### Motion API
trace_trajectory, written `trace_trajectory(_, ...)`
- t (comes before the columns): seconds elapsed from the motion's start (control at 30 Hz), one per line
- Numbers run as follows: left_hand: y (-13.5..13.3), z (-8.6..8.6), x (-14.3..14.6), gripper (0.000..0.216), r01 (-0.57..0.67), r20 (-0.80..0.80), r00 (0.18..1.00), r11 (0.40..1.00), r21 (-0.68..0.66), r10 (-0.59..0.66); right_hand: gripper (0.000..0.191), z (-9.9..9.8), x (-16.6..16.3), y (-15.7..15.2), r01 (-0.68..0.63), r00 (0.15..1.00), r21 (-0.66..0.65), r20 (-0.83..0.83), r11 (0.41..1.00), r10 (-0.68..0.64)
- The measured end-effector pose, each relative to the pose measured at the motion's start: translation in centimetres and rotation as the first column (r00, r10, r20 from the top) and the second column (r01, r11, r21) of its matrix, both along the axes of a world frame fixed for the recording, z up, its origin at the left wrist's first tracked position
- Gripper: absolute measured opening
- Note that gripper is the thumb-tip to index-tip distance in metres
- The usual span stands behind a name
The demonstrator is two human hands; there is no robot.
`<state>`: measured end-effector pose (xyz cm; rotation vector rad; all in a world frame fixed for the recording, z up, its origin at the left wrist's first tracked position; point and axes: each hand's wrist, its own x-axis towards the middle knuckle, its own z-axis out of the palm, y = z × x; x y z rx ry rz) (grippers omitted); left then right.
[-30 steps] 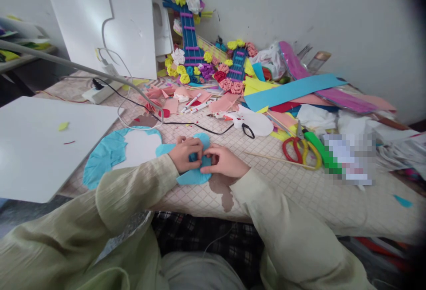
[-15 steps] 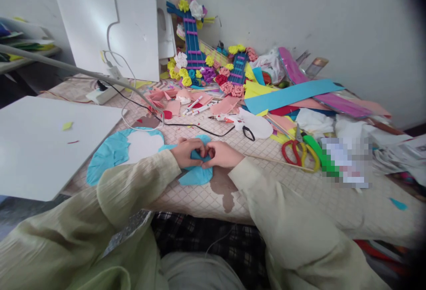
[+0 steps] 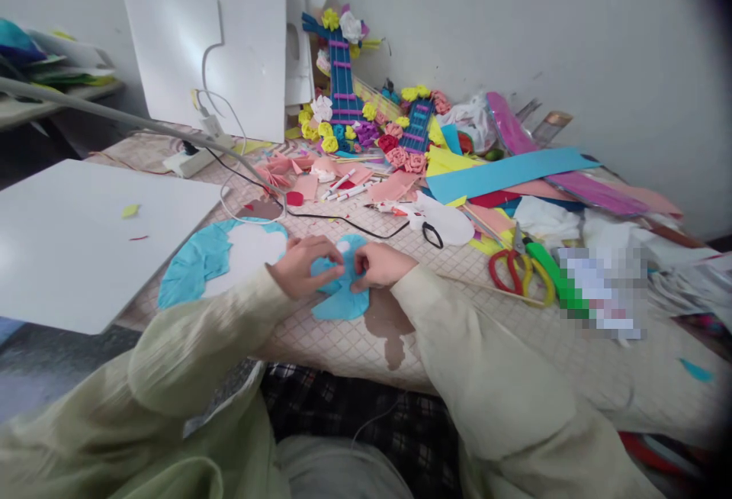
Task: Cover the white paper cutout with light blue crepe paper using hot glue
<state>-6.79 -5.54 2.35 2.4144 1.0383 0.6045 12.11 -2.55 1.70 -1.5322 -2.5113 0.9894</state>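
My left hand (image 3: 306, 265) is at the left side of a small light-blue crepe paper piece (image 3: 347, 302), its thumb and forefinger curved with a small gap between the tips. On the right side of that piece, my right hand (image 3: 387, 265) has thumb and fingers closed on the blue paper. A bit of white shows at the top of the piece, between the hands. Left of it lies a larger white cutout (image 3: 252, 243) partly covered with wrinkled blue crepe paper (image 3: 191, 266). My left wrist and sleeve hide part of the cutout.
A white board (image 3: 85, 247) overhangs the table at left. A white glue gun (image 3: 412, 218) with a black cord lies ahead, near several markers (image 3: 346, 188). Red-and-yellow scissors (image 3: 521, 274) and a thin stick (image 3: 486, 287) are at right. Paper-flower-decorated guitar shapes (image 3: 343, 83) stand behind.
My left hand has moved left, away from my right hand, and its fingers have opened. My right hand stays at the blue piece. The whole view has shifted slightly.
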Motion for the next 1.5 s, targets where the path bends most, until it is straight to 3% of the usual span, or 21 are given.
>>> trace_trajectory(0.07, -2.0, 0.2, -0.9, 0.029, -0.076, -0.092, 0.993, 0.997, -0.004, 0.075, 0.029, 0.0, 0.0, 0.0, 0.002, 1.0, 0.005, -0.002, 1.0, -0.002)
trace_trajectory(0.23, -4.7, -1.6, -1.4, 0.029, -0.019, -0.076, 0.997, 0.999, -0.032, 0.016, 0.028, -0.3, 0.3, -0.1, -0.006, 1.0, 0.014, -0.028, 1.0, 0.006)
trace_trajectory(0.37, -4.1, -2.2, -0.7, 0.019, -0.016, -0.032, 0.999, 0.999, 0.045, 0.017, 0.028, -0.5, 0.4, -0.2, -0.009, 0.999, 0.022, -0.043, 1.0, 0.01)
trace_trajectory(0.73, -2.1, -2.3, 1.3, 0.02, 0.039, -0.109, 0.994, 0.987, 0.155, -0.022, 0.024, -0.6, 0.5, -0.2, -0.011, 0.996, 0.031, -0.088, 0.999, 0.013)
trace_trajectory(1.33, -0.4, -2.2, 2.1, 0.024, 0.1, -0.135, 0.987, 0.986, 0.133, -0.082, 0.019, -0.7, 0.6, -0.2, -0.013, 0.992, 0.034, -0.124, 0.999, 0.017)
trace_trajectory(1.5, -0.5, -2.2, 2.4, 0.019, 0.046, -0.115, 0.993, 0.991, 0.129, -0.031, 0.02, -0.9, 0.7, -0.2, -0.012, 0.99, 0.037, -0.143, 0.999, 0.017)
